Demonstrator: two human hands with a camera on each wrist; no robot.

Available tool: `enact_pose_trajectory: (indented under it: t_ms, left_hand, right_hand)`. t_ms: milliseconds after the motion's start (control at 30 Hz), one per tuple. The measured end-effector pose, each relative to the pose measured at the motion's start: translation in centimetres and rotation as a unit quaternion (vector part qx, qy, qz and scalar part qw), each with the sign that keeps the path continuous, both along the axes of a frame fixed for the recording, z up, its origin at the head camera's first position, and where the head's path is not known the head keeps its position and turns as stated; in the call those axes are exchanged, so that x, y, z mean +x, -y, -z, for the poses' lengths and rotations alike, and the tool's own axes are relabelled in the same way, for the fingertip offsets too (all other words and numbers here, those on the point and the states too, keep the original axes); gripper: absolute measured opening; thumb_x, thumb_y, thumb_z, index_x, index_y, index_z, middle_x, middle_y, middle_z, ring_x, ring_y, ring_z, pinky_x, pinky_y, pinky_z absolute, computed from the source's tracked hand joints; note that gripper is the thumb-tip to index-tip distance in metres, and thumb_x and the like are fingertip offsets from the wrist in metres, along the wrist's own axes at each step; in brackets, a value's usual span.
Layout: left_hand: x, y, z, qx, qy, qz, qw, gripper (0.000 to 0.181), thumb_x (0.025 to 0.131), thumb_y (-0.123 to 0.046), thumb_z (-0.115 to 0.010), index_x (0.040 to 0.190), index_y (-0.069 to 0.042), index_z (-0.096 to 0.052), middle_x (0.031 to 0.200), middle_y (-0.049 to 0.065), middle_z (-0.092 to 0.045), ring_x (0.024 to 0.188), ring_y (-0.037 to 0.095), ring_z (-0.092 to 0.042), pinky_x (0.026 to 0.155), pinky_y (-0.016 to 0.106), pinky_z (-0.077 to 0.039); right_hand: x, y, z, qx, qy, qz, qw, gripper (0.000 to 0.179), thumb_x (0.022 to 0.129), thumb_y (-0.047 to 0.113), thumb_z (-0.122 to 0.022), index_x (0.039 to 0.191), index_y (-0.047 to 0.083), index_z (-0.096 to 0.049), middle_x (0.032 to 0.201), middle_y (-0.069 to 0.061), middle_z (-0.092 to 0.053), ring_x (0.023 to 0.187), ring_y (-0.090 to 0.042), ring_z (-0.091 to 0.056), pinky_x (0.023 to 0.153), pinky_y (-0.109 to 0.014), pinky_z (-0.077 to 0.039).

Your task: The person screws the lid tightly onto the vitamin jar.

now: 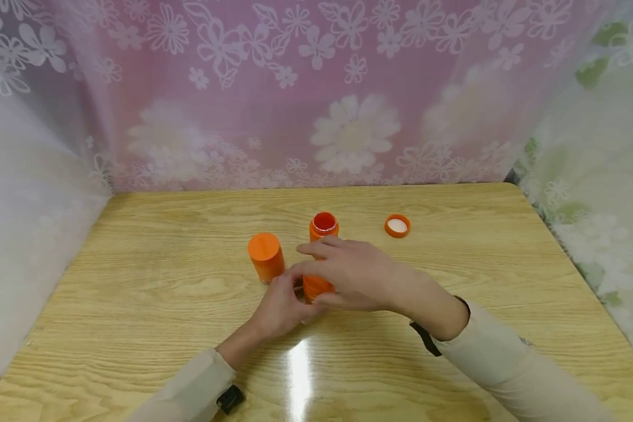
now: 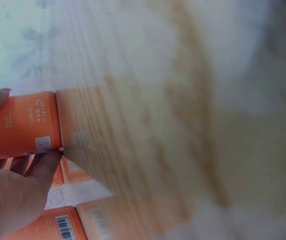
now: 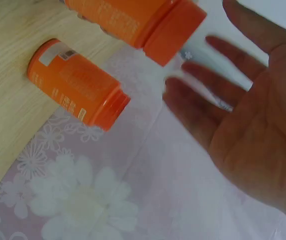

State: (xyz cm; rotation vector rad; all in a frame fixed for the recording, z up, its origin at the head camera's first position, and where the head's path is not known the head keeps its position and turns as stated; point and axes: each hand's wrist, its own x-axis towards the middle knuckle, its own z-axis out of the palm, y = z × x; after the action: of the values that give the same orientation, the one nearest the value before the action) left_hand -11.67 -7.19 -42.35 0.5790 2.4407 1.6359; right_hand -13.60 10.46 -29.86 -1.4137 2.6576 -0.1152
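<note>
My left hand [image 1: 279,308] grips an orange bottle [image 1: 316,285] low on its body, thumb and fingers on opposite sides. In the left wrist view this bottle [image 2: 28,122] stands on the table with white print on its label. My right hand [image 1: 361,275] hovers round its top with fingers spread. The right wrist view shows these fingers [image 3: 195,107] apart from the orange cap [image 3: 175,32] on the bottle. Just behind is a second orange bottle [image 1: 324,225], uncapped, its round mouth showing. A third, capped orange bottle [image 1: 266,258] stands left of my hands.
An orange lid [image 1: 397,225] lies with its white inside up, at the back right of the wooden table [image 1: 153,305]. A pink flowered curtain [image 1: 274,117] hangs along the back edge, with pale curtains at both sides.
</note>
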Motion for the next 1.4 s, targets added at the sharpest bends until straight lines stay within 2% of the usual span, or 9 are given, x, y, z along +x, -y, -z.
enact_pose_trajectory:
  t_ms: [133,233,500,633,733,867,1033,1167,1400]
  left_hand:
    - [0.0,-0.1,0.0,-0.015,-0.012,-0.003,0.9998,0.060,0.078,-0.026,-0.081,0.129,-0.014,-0.054,0.119,-0.006,-0.059,0.101,0.008,-0.058,0.087,0.028,-0.050]
    - [0.0,-0.2,0.0,-0.003,-0.003,0.000,1.0000,0.058,0.077,-0.024,-0.082,0.128,-0.014,-0.054,0.116,-0.005,-0.059,0.098,0.008,-0.059,0.084,0.027,-0.051]
    - [0.4,-0.2,-1.1,0.010,0.002,0.003,0.9999,0.051,0.078,-0.012,-0.080,0.123,-0.013,-0.057,0.110,-0.001,-0.061,0.093,0.011,-0.060,0.081,0.030,-0.052]
    - [0.0,-0.1,0.0,-0.007,-0.017,0.000,0.9998,0.047,0.078,-0.017,-0.080,0.120,-0.018,-0.057,0.106,-0.006,-0.061,0.088,0.007,-0.058,0.077,0.027,-0.052]
    - [0.1,-0.1,0.1,-0.012,-0.018,-0.003,0.9998,0.046,0.079,-0.016,-0.080,0.119,-0.015,-0.057,0.106,-0.006,-0.061,0.089,0.008,-0.059,0.078,0.027,-0.052]
    - [0.2,0.0,0.1,-0.008,-0.015,-0.010,0.9998,0.048,0.080,-0.017,-0.079,0.122,-0.012,-0.057,0.111,-0.005,-0.061,0.096,0.008,-0.059,0.083,0.028,-0.051]
    - [0.2,0.0,0.1,-0.014,-0.034,-0.006,0.9993,0.059,0.078,-0.020,-0.081,0.130,-0.011,-0.055,0.122,-0.004,-0.059,0.105,0.007,-0.057,0.089,0.029,-0.048]
    - [0.2,0.0,0.1,-0.008,-0.016,-0.001,0.9998,0.061,0.078,-0.021,-0.081,0.131,-0.011,-0.053,0.121,-0.003,-0.059,0.105,0.008,-0.058,0.088,0.027,-0.049]
    - [0.2,0.0,0.2,0.010,-0.004,-0.001,0.9999,0.052,0.078,-0.013,-0.080,0.124,-0.013,-0.056,0.111,-0.003,-0.061,0.096,0.008,-0.060,0.084,0.027,-0.051]
  right_hand:
    - [-0.4,-0.3,-0.2,-0.010,0.063,-0.030,0.9975,0.041,0.086,0.012,-0.071,0.125,0.022,-0.064,0.135,0.001,-0.053,0.126,-0.020,-0.045,0.094,-0.038,-0.046]
    - [-0.5,-0.1,0.2,-0.014,0.063,-0.017,0.9978,0.034,0.087,0.015,-0.072,0.120,0.020,-0.066,0.121,0.004,-0.060,0.116,-0.019,-0.051,0.091,-0.035,-0.048]
    - [1.1,1.7,1.3,0.004,-0.058,0.111,0.9922,0.036,0.085,0.045,-0.070,0.102,0.013,-0.067,0.089,0.000,-0.055,0.081,-0.018,-0.053,0.062,-0.029,-0.051]
    - [1.5,1.9,1.8,0.002,-0.092,0.136,0.9865,0.041,0.088,0.050,-0.064,0.099,0.011,-0.064,0.086,-0.002,-0.052,0.075,-0.018,-0.052,0.058,-0.028,-0.050]
    - [1.2,1.3,2.1,-0.011,-0.084,0.110,0.9903,0.046,0.090,0.054,-0.058,0.109,0.013,-0.063,0.100,-0.004,-0.057,0.088,-0.021,-0.056,0.072,-0.033,-0.052]
    - [0.5,0.3,1.9,-0.037,-0.035,0.020,0.9985,0.048,0.090,0.047,-0.062,0.129,0.019,-0.057,0.135,-0.006,-0.050,0.122,-0.025,-0.046,0.094,-0.041,-0.045]
    - [-0.1,-0.2,1.3,-0.049,0.058,-0.032,0.9966,0.042,0.089,0.016,-0.067,0.130,0.022,-0.060,0.139,0.000,-0.049,0.129,-0.019,-0.042,0.095,-0.040,-0.046]
    - [0.1,0.0,1.5,-0.045,0.057,-0.010,0.9973,0.037,0.089,0.016,-0.069,0.125,0.018,-0.063,0.127,0.000,-0.057,0.118,-0.020,-0.050,0.092,-0.036,-0.047]
    - [1.5,1.3,2.3,-0.028,-0.049,0.095,0.9939,0.033,0.088,0.040,-0.068,0.111,0.016,-0.067,0.095,-0.001,-0.055,0.086,-0.020,-0.052,0.063,-0.030,-0.051]
